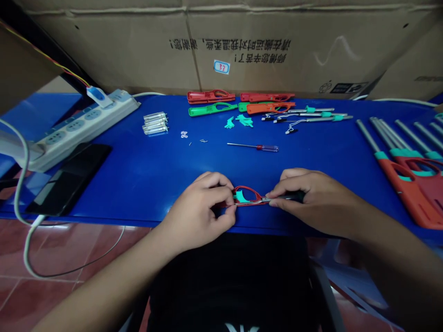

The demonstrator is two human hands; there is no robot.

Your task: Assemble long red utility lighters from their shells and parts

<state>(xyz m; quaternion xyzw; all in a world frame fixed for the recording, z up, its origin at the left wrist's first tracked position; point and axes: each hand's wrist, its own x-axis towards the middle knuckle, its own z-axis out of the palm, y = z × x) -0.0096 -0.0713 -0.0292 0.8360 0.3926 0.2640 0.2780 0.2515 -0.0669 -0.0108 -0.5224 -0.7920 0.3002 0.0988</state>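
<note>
My left hand grips a red plastic utility-lighter body near its looped end, with a teal plastic insert lying inside the loop. My right hand holds a black-handled screwdriver, whose metal shaft reaches the red body from the right. The fingers of both hands nearly meet around that body, and they hide part of it. Whether the screwdriver tip sits in a screw is hidden.
A red-handled screwdriver and tiny metal parts lie on the blue table. Red, green and orange lighter shells and metal rods lie behind. Long lighters occupy the right, a power strip and phone the left.
</note>
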